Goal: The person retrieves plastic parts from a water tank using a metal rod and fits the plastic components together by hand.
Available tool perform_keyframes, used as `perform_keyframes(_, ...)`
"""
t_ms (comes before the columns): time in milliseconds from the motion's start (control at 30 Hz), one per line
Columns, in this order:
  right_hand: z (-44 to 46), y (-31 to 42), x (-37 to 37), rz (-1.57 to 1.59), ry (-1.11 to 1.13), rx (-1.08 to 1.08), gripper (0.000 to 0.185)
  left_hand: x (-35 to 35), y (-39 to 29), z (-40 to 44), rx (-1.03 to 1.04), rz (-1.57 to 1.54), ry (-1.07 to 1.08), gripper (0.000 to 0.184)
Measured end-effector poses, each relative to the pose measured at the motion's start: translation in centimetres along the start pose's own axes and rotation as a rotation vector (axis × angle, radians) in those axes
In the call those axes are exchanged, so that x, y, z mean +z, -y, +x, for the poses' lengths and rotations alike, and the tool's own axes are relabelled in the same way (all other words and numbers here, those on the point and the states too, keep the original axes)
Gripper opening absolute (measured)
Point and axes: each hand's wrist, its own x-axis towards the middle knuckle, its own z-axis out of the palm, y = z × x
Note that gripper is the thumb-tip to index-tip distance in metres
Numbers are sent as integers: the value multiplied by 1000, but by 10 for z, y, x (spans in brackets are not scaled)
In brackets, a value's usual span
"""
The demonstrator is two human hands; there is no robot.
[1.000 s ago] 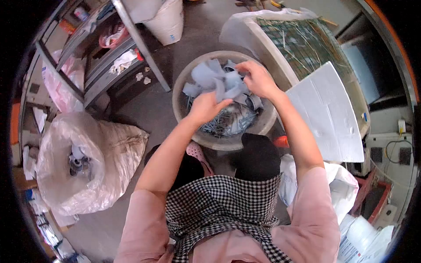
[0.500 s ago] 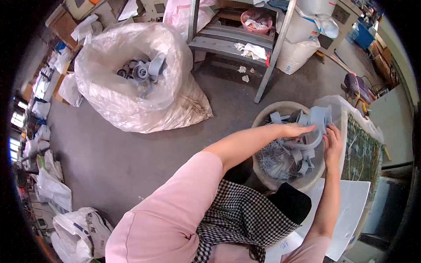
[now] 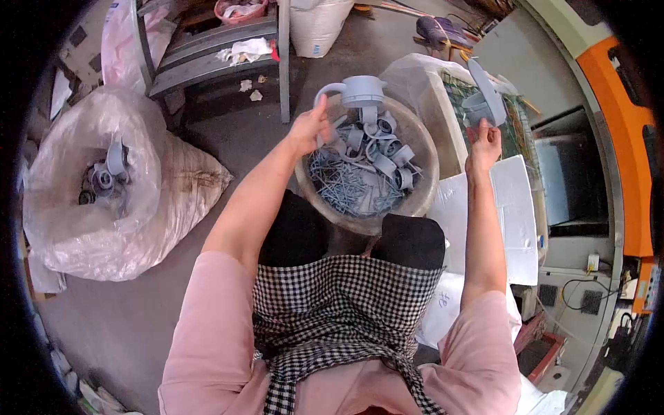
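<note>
My left hand (image 3: 311, 129) is closed round the curved arm of a grey ring-shaped plastic part (image 3: 363, 91), held over the far side of a round tub (image 3: 430, 181). Inside the tub lie several grey plastic rings (image 3: 384, 163) and a heap of thin grey plastic sprue sticks (image 3: 335, 181). To the right of the tub, my right hand (image 3: 485, 146) pinches another grey plastic part (image 3: 484, 104), which has a short cup shape and a flat, tilted flap. It is raised above the netted container. The fingertips are partly hidden on both hands.
A large clear plastic bag (image 3: 76, 235) with grey parts in it stands at the left. Behind is a metal step frame (image 3: 214, 59). White board (image 3: 494, 214) lies beside my right forearm, and an orange machine frame (image 3: 615, 138) rises at far right.
My hands were together over the tub's far right side; now they are apart, each with a grey part. The view has swung to the right.
</note>
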Motion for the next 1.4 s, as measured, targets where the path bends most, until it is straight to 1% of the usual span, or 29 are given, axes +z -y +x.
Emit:
perform_keyframes(67,-3,-2,-8,-18,-8,18,19,3,-1,-7,0,37,4,49)
perform_keyframes(167,-8,-15,-11,-18,6,81,18,11,5,-14,56,254,74,48)
perform_keyframes(200,-2,-22,-16,-38,13,91,18,15,6,-12,39,133,100,47)
perform_keyframes(233,-2,-30,-14,-58,19,101,18,18,5,-13,132,193,98,45)
perform_keyframes(267,-11,-26,-6,-33,23,129,18,26,-4,-21,190,440,44,42)
perform_keyframes(300,-12,-17,-2,-19,19,146,18,27,-6,-20,149,513,164,41)
perform_keyframes(400,-15,-21,-7,-44,40,127,20,29,2,-12,97,516,89,42)
perform_keyframes(467,-15,-23,-8,-80,24,138,21,25,7,-2,-235,197,1,44)
perform_keyframes(500,-17,-24,-8,-88,-13,153,21,23,11,3,-244,197,11,44)
perform_keyframes(567,-17,-30,-12,-113,17,141,21,25,8,0,-529,-82,-56,47)
perform_keyframes(633,-19,-34,-13,-133,-11,154,21,26,0,-7,-547,-152,-60,48)
perform_keyframes(700,-20,-37,-16,-141,-30,167,23,26,-9,-16,-381,-245,-39,46)
perform_keyframes(767,-22,-43,-19,-192,-7,88,24,15,-27,-37,-304,-246,-48,45)
perform_keyframes(800,-14,-56,-32,-257,63,10,24,12,-39,-61,-69,-75,-113,43)
perform_keyframes(867,-29,-30,-22,-351,51,57,23,-19,-65,-107,336,205,-317,42)
perform_keyframes(900,-16,-53,-45,-178,131,93,21,-36,-86,-134,480,427,-592,47)
perform_keyframes(933,-23,-42,-48,-206,77,116,17,-76,-112,-158,570,850,-748,37)
perform_keyframes(967,-32,-39,-48,-207,57,120,17,-117,-139,-180,620,1263,-988,30)
perform_keyframes(1000,-38,-35,-46,-336,136,106,17,-159,-165,-201,630,1454,-1138,33)
perform_keyframes(1033,-41,-22,-59,-488,161,90,17,-197,-187,-237,601,1512,-1196,37)
perform_keyframes(1067,-41,-44,-81,-398,121,-147,19,-239,-215,-266,581,1522,-1221,42)
perform_keyframes(1100,-47,-43,-97,-569,170,-299,20,-283,-249,-286,561,1491,-1231,47)
perform_keyframes(1167,-60,-21,-77,-583,52,-140,20,-365,-324,-320,570,1324,-1291,60)
perform_keyframes(1200,-64,-11,-74,-672,25,-172,21,-375,-353,-320,590,1256,-1329,67)
perform_keyframes(1233,-66,11,-80,-721,29,-71,14,-361,-374,-292,623,1261,-1324,74)
perform_keyframes(1300,-64,33,-94,-717,27,-222,16,-267,-328,-241,862,1511,-1213,68)
perform_keyframes(1333,-62,49,-118,-735,-27,-230,16,-230,-293,-202,1009,1741,-1034,63)
perform_keyframes(1367,-63,63,-133,-810,-75,-347,17,-189,-247,-164,1153,1959,-853,58)
perform_keyframes(1400,-61,74,-152,-884,-121,-454,20,-82,-173,-152,982,1573,-550,47)
